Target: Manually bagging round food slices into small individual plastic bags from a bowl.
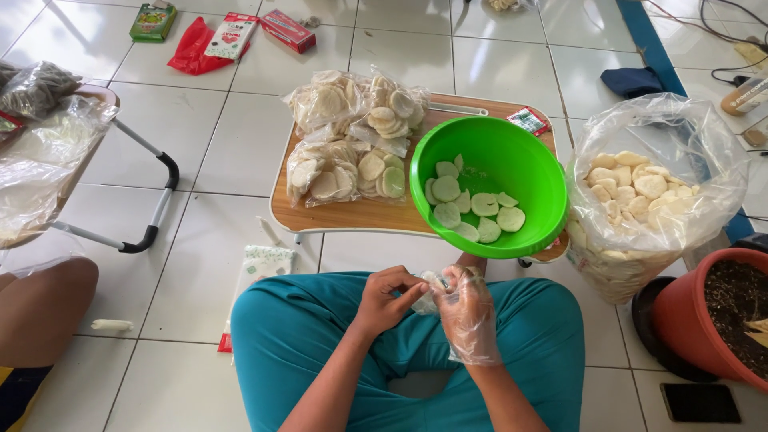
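You are sitting cross-legged in teal trousers, and both hands are meeting over your lap at 6 o'clock of the round green plastic bowl (488,186). Your bare left hand (390,299) is pinching the edge of a small clear plastic bag (433,290) between thumb and fingers. Your right hand (467,314), inside a loose transparent plastic glove, is curling around the bag's other side; its exact finger hold is not readable.

1. Judged from this pose, you are working the bag mouth: keep the left pinch on 1 layer only, so the film separates.
2. Keep the gloved fingers clear of the fold.

The bag is looking thin, crumpled and nearly flat. The bowl is resting tilted on the low wooden tray table (376,214), holding pale round crackers (474,210). 2 filled clear packs of crackers (352,136) are lying at its 9 to 10 o'clock; a large open clear sack of crackers (648,192) is standing at 3 o'clock.
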